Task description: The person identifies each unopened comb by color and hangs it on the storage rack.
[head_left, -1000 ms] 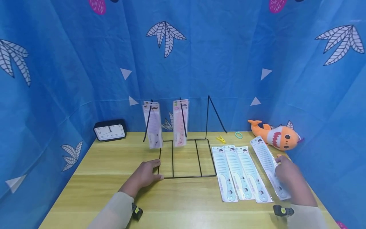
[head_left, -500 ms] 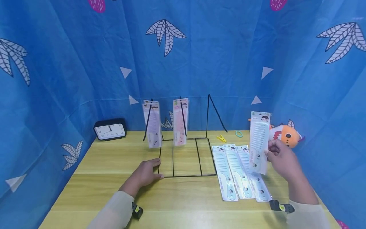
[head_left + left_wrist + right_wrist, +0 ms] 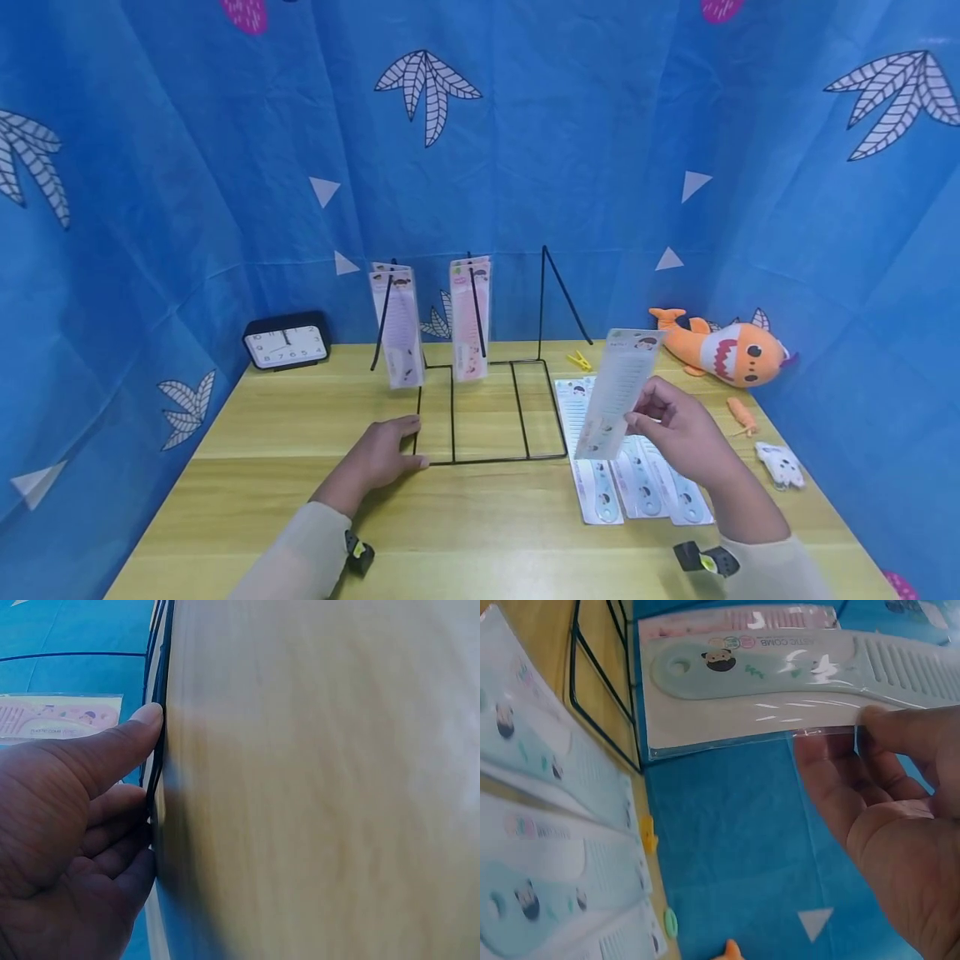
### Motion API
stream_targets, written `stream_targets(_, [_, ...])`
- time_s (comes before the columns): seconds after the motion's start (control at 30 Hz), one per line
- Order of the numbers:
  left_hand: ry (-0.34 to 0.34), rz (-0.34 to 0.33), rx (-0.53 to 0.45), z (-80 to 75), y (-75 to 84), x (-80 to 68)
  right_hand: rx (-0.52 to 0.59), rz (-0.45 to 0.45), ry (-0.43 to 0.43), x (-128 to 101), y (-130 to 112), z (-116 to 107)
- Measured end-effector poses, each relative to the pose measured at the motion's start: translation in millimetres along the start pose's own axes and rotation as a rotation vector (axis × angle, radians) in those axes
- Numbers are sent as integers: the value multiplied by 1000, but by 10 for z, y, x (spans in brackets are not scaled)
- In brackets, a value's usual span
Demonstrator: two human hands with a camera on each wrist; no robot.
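Observation:
My right hand point(image 3: 678, 429) pinches the edge of a pale blue comb in a clear-fronted package point(image 3: 617, 396). The package is raised and tilted over three similar packaged combs point(image 3: 603, 492) lying on the table. In the right wrist view, thumb and fingers grip its lower edge point(image 3: 750, 690). My left hand point(image 3: 382, 454) rests at the front left corner of a black wire rack point(image 3: 491, 461), thumb and fingers spread and touching the base wires. Packaged purple combs point(image 3: 402, 333) hang on the rack's left hook, and pink ones point(image 3: 471, 325) on the middle hook. The right hook point(image 3: 567, 293) carries nothing.
A black-framed clock point(image 3: 287, 343) stands at the back left. At the right lie an orange shark plush point(image 3: 738, 354), a small orange item point(image 3: 742, 415) and a white item point(image 3: 782, 464). A yellow clip point(image 3: 579, 360) lies behind the flat packages. Blue curtain surrounds the table.
My right hand has picked up the rightmost packaged comb from the table, raised it and carried it left over the other packages. The left hand has stayed at the rack's corner.

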State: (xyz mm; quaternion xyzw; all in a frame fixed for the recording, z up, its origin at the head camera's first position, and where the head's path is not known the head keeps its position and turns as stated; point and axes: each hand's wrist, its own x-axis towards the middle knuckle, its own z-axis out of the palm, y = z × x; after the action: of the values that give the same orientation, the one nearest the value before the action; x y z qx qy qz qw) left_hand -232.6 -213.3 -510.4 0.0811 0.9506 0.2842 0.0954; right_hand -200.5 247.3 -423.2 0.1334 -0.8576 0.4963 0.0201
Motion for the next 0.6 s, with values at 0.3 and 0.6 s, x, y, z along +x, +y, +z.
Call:
stream_targets(0.3, [0,-7,-5,2,8,-13,25,-60,-47,38,-70,207])
stream_targets(0.6, [15,18,-1,31,-27,11,47,-122,-84,93,-37,278])
